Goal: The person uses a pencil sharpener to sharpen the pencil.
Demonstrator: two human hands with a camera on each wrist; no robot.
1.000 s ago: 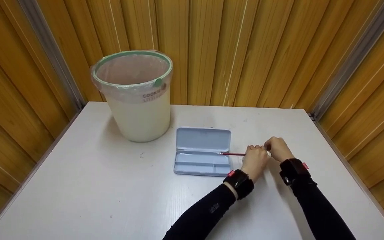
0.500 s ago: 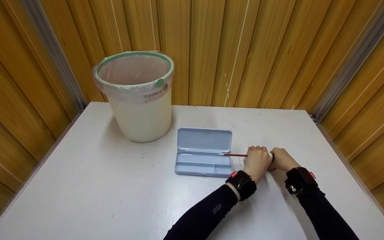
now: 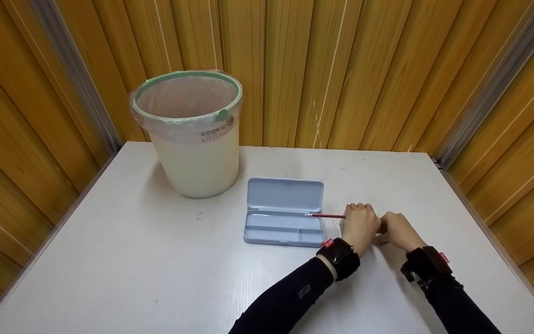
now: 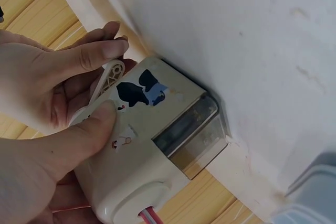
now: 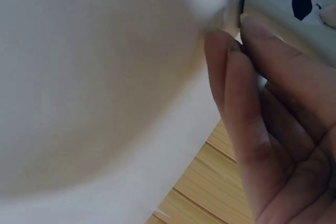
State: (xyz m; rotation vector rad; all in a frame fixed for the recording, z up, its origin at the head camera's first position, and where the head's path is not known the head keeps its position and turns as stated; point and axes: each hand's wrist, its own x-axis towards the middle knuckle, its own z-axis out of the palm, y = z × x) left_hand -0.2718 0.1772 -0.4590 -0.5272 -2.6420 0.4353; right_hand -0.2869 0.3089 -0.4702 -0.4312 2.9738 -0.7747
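My left hand point(image 3: 359, 225) grips a cream hand-crank pencil sharpener point(image 4: 142, 156) with animal stickers and a clear shavings drawer, its thumb lying over the top. In the head view that hand hides most of the sharpener. A red pencil point(image 3: 326, 215) sticks out of its front, pointing left over the pencil case. At the sharpener's back, my right hand point(image 3: 401, 230) pinches the end of the crank handle point(image 4: 107, 81) between thumb and fingers; the knob itself is covered. The right wrist view shows those fingers point(image 5: 244, 93) close beside the sharpener body.
Left of the hands lies a light blue pencil case point(image 3: 283, 195) with its lid back and divided compartments. A cream trash bin point(image 3: 197, 162) with a green rim and plastic liner stands at the back left of the white table point(image 3: 179, 278). Wood-patterned walls enclose the table.
My right hand has come down and nearer from its higher place behind the sharpener, moving with the crank. The left hand, pencil and case keep nearly the same place.
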